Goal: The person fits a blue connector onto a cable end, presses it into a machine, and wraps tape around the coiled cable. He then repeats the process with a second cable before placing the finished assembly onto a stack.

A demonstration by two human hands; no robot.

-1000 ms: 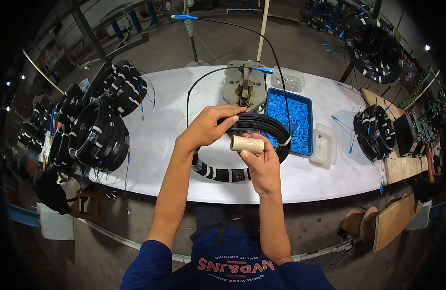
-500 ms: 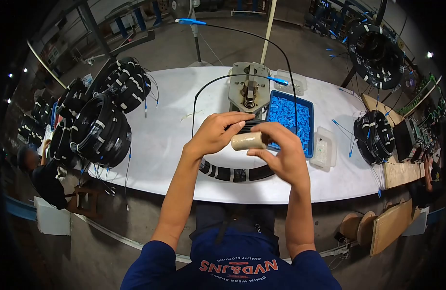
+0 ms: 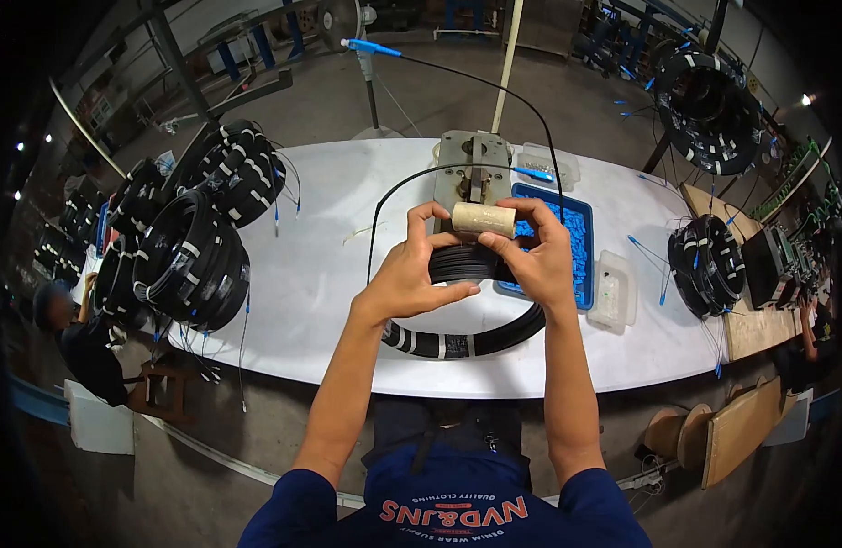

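A coil of black cable (image 3: pixel 456 345) with white and clear bands stands in front of me on the table. My left hand (image 3: pixel 401 274) is curled around its upper part, thumb on the near side, bent fingers behind. My right hand (image 3: pixel 542 260) grips a cream roll of tape (image 3: pixel 483 219) by its right end, thumb below and fingers above. The roll lies sideways just above the cable strands, near my left fingertips. Two loose cable ends rise from the coil, each with a blue connector (image 3: pixel 373 47). Behind the roll is a metal press-like fixture (image 3: pixel 448 173).
A blue tray (image 3: pixel 581 260) of small blue parts is right of my hands, with clear plastic boxes (image 3: pixel 613 292) beside it. Banded cable coils (image 3: pixel 188 260) crowd the table's left end; more coils (image 3: pixel 706 265) are at right. People are at both sides.
The tape roll has moved up and slightly right with my right hand, to the coil's top. My left hand has lowered its thumb and spread around the cable strands.
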